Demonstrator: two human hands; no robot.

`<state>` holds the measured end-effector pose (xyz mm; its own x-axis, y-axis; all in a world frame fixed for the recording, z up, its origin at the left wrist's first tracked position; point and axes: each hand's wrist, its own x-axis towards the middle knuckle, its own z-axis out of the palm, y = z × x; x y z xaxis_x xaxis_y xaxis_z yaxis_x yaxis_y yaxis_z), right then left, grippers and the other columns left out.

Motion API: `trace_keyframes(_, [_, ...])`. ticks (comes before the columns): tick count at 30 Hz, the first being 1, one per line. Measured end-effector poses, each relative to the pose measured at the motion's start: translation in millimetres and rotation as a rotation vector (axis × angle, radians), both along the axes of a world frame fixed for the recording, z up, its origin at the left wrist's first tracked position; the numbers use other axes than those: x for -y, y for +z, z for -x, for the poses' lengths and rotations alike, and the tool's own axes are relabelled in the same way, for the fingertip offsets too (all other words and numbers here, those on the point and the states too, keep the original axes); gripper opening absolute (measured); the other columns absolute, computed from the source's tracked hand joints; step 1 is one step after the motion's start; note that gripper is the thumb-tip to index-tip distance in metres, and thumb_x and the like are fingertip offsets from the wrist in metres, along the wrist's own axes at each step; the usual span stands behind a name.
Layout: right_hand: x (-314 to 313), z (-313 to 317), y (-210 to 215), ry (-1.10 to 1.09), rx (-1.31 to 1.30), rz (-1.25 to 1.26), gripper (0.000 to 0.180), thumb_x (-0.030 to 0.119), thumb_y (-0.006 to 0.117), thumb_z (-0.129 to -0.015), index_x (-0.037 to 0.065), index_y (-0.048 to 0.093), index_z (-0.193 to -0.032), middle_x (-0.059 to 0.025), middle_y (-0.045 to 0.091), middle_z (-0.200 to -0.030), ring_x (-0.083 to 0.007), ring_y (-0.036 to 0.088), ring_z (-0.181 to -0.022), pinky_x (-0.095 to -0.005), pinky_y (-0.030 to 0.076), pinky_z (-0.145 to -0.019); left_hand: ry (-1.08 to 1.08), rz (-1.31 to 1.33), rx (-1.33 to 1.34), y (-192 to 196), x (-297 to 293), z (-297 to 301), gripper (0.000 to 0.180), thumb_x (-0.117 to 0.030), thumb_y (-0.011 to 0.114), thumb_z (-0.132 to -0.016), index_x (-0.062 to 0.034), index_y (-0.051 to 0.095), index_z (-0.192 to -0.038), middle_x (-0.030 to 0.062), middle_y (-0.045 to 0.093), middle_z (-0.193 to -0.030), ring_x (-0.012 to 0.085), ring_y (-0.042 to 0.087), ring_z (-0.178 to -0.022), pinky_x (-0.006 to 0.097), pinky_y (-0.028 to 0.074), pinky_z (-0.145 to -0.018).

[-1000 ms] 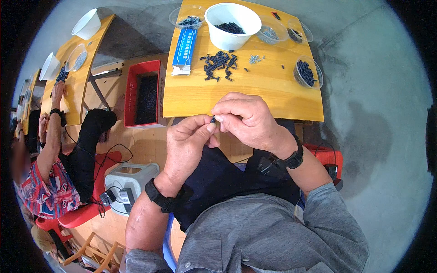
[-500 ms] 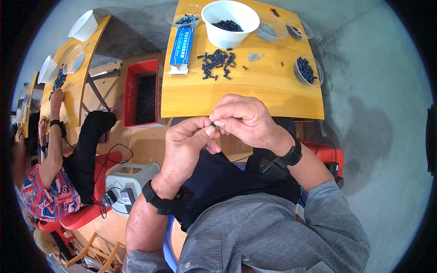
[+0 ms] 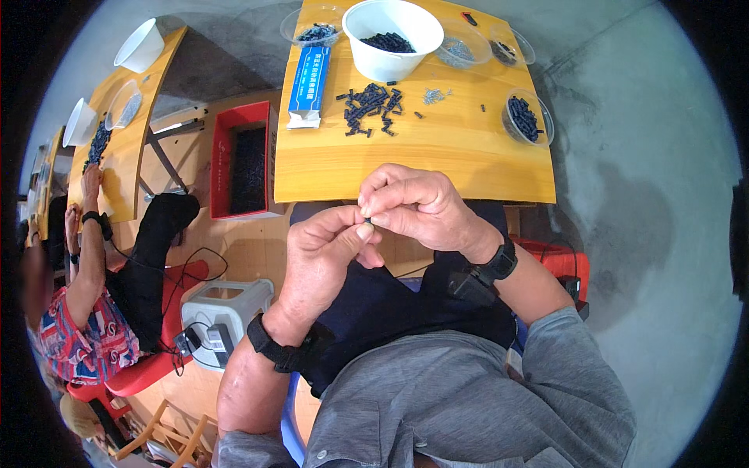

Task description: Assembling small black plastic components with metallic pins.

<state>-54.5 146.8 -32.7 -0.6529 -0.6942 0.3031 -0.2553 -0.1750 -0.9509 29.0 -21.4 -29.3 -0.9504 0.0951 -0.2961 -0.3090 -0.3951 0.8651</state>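
A small black piece (image 3: 367,221), mostly covered by my fingertips, is pinched between the thumb and forefinger of my left hand (image 3: 328,246) just off the table's near edge. The tips of my right hand (image 3: 425,204) press together at the top of the same piece. Whatever else they hold there is too small to make out. Beyond my hands, a loose pile of short black tubular parts (image 3: 367,109) lies on the yellow wooden table (image 3: 437,171). Beside it is a small scatter of tiny silvery pieces (image 3: 434,96).
A white tub (image 3: 392,17) of black parts stands at the back. Clear bowls hold black parts (image 3: 524,118) and silvery pieces (image 3: 455,51). A blue box (image 3: 310,87) lies on the left. A red bin (image 3: 221,160) stands on the floor; a co-worker (image 3: 90,327) sits left.
My hands stay together over my lap with only a slight shift of the fingers. The black piece shows a little less between them. The co-worker's hand on the left has moved slightly.
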Motion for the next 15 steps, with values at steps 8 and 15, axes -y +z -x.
trace_keyframes(8, [2.1,-2.7,7.8,-0.054,0.145,-0.028,0.011,-0.001,0.060,-0.086,0.000,0.065,-0.096,-0.0042,0.062,-0.087,-0.0115,0.060,-0.078,-0.0234,0.049,-0.067,0.051,0.036,-0.030,0.0,1.8,2.2,0.011,-0.001,0.055,-0.091,0.0022,0.063,-0.097,0.0086,0.066,-0.084,0.0131,0.062,-0.064,0.024,0.052,-0.058])
trace_keyframes(15, [1.5,-4.0,9.0,-0.149,0.528,-0.203,0.027,0.023,0.053,-0.096,-0.001,0.062,-0.090,-0.0043,0.061,-0.071,-0.0077,0.058,-0.057,-0.0203,0.047,-0.049,0.090,0.003,-0.012,-3.3,3.1,2.5,0.009,-0.002,0.057,-0.090,-0.0009,0.063,-0.096,0.0077,0.066,-0.084,0.0121,0.061,-0.066,0.024,0.049,-0.061])
